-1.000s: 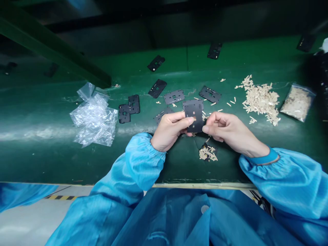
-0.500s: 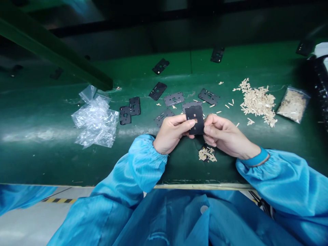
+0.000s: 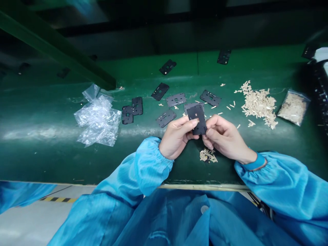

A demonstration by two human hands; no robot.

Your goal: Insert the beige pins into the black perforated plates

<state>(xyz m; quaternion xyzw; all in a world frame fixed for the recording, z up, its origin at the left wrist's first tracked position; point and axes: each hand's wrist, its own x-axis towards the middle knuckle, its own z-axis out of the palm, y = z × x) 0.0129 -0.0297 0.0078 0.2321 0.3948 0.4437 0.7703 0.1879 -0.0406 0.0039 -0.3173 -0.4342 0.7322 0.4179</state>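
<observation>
My left hand (image 3: 178,135) grips a thin black rectangular plate (image 3: 200,127) with small cut-outs, thumb on top and fingers beneath. At the plate's lower right edge, the thumb and fingers of my right hand (image 3: 225,138) are pinched together; whatever small thing lies between them is hidden. Just behind the held plate lies a similar dark plate (image 3: 191,107), partly covered by it. Below the hands sits a small heap of beige strips and dark bits (image 3: 208,155). A large pile of small beige strips (image 3: 258,104) spreads to the right.
Clear plastic bags (image 3: 98,119) are heaped at the left. Several more black plates, such as one (image 3: 176,99) behind my hands, are scattered on the green bench (image 3: 46,147). A zip bag of beige bits (image 3: 294,107) lies far right. A green post (image 3: 77,58) slants across the upper left.
The held plate has tilted, its lower end swinging to the right. Both hands stay close together on it, and the whole view has shifted slightly.
</observation>
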